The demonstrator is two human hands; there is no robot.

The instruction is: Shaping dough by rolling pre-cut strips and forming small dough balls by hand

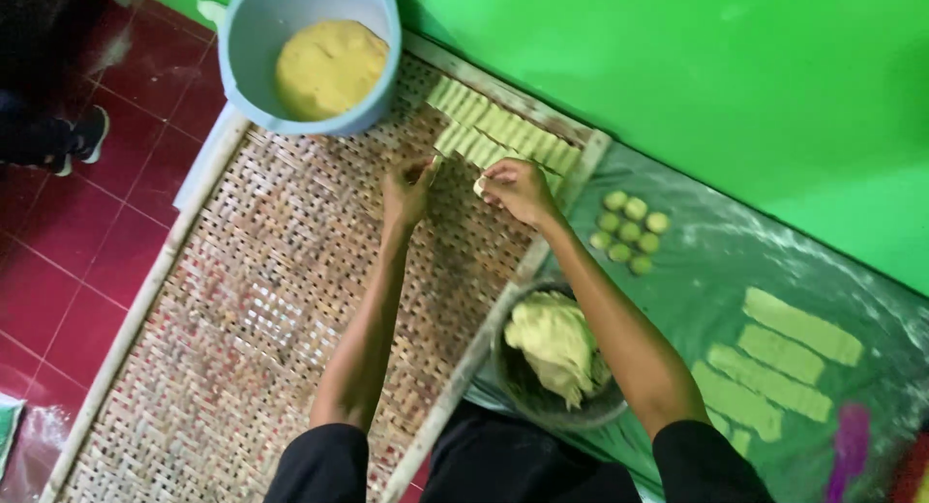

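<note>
Pale yellow dough piece (478, 185), small, pinched in right hand (518, 189), over woven tray (271, 300)

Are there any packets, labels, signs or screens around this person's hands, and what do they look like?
None show: no packet, label, sign or screen.
Only unmarked containers stand here:
Blue plastic bowl, round, top of the woven tray, holding yellow dough.
Dark round bowl, beside the tray's right edge, holding pale dough.
</note>
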